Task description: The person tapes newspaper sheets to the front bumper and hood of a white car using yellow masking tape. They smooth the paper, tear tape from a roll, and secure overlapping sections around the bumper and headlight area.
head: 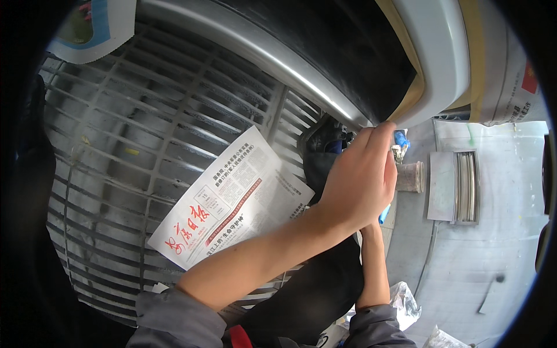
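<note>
My left hand [363, 174] reaches up to the lower corner of a vehicle's body panel [444, 56], its fingertips at the point where the masking tape [415, 87] along the black opening meets a shiny silver-grey sill [278, 56]. Whether anything is between those fingers cannot be seen. My right hand is hidden behind the left one; only its forearm [376, 261] shows below. A printed newspaper sheet [243, 204] lies beneath the left forearm, above the floor grating.
Metal floor grating [130, 152] spreads at the left. At the right, a stained bucket [411, 177] lies near crumpled blue material [401, 139]. Crumpled clear plastic [404, 304] sits at the lower right. Newspaper masking [496, 78] covers the vehicle at the upper right.
</note>
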### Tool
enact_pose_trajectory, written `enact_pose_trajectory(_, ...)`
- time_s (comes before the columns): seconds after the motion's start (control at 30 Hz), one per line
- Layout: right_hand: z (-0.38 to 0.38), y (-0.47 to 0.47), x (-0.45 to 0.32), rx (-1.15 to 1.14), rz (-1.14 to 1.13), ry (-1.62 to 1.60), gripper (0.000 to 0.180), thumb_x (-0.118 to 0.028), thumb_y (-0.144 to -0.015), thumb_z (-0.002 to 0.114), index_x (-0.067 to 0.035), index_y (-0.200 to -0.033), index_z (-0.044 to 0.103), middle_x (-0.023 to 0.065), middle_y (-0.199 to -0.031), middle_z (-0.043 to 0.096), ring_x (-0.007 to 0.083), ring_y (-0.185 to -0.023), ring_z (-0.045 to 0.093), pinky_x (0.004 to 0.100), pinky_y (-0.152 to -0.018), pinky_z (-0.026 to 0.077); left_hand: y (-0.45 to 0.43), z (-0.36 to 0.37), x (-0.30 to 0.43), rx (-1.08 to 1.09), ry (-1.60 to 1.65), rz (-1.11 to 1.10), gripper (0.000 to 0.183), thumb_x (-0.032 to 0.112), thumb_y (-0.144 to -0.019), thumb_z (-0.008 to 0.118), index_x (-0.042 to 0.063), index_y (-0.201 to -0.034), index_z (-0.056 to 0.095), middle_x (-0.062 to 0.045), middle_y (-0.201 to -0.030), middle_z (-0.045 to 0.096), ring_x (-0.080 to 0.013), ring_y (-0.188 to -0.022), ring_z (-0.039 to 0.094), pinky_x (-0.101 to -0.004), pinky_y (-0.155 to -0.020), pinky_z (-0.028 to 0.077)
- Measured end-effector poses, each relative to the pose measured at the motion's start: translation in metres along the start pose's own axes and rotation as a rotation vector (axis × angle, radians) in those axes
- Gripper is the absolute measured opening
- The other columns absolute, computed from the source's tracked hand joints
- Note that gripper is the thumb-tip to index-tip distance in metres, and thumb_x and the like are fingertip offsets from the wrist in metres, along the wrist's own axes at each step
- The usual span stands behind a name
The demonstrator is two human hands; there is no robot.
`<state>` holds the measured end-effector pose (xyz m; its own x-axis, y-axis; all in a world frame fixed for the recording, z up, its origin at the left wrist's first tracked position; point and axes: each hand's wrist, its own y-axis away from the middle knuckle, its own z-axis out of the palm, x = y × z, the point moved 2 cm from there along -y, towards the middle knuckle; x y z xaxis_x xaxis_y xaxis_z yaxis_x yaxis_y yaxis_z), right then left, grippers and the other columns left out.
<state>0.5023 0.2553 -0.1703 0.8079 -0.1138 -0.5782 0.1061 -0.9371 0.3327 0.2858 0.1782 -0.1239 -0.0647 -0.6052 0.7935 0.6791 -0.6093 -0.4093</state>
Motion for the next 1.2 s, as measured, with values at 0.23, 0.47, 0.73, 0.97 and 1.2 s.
enact_pose_trajectory(0.23, -0.001, 0.002, -0.001, -0.011, 0.032, 0.037, 0.021, -0.008, -0.102, 0.06, 0.002, -0.11, 0.076, 0.0046, -0.094, 0.07, 0.0146, -0.078, 0.064, 0.0312, -0.071, 0.053, -0.026, -0.002, 0.014, -0.183, -0.348, -0.003, 0.017, 0.005, -0.096, 0.065, -0.002, -0.111, 0.061, -0.022, -0.097, 0.07, -0.039, -0.084, 0.074, -0.0447, -0.071, 0.061)
enact_pose_trajectory(0.47, -0.001, 0.004, 0.008, -0.028, 0.089, 0.071, 0.02, -0.008, -0.102, 0.06, 0.002, -0.109, 0.076, 0.0044, -0.092, 0.07, 0.0139, -0.074, 0.063, 0.0302, -0.068, 0.052, -0.049, -0.008, 0.019, -0.227, -0.491, 0.12, 0.012, 0.002, -0.088, 0.067, -0.002, -0.096, 0.059, -0.02, -0.081, 0.068, -0.0381, -0.068, 0.072, -0.0435, -0.058, 0.06)
enact_pose_trajectory(0.73, 0.007, 0.025, -0.009, 0.017, -0.079, 0.063, 0.032, -0.006, -0.1, 0.058, 0.002, -0.125, 0.076, 0.005, -0.089, 0.069, 0.0103, -0.064, 0.057, 0.0262, -0.06, 0.048, -0.065, -0.037, 0.028, 0.005, -0.225, 0.311, 0.01, -0.002, -0.088, 0.068, -0.002, -0.096, 0.063, -0.018, -0.084, 0.072, -0.0347, -0.068, 0.073, -0.041, -0.064, 0.06)
enact_pose_trajectory(0.97, -0.001, 0.014, 0.007, -0.051, 0.012, 0.05, 0.039, -0.005, -0.1, 0.058, 0.0, -0.136, 0.073, 0.0045, -0.089, 0.069, 0.01, -0.065, 0.057, 0.0259, -0.061, 0.048, -0.08, -0.048, 0.032, -0.4, -0.605, -0.064, 0.004, 0.004, -0.082, 0.077, 0.001, -0.08, 0.074, -0.018, -0.078, 0.075, -0.0357, -0.076, 0.078, -0.0422, -0.063, 0.064)
enact_pose_trajectory(1.2, 0.0, 0.015, 0.002, -0.038, 0.009, 0.014, 0.04, -0.004, -0.099, 0.058, 0.0, -0.135, 0.073, 0.0052, -0.089, 0.069, 0.0102, -0.064, 0.057, 0.026, -0.062, 0.049, -0.085, -0.035, 0.038, -0.446, -0.828, -0.098, 0.029, 0.028, -0.097, 0.075, 0.003, -0.086, 0.081, -0.018, -0.075, 0.075, -0.0359, -0.072, 0.078, -0.0429, -0.063, 0.063)
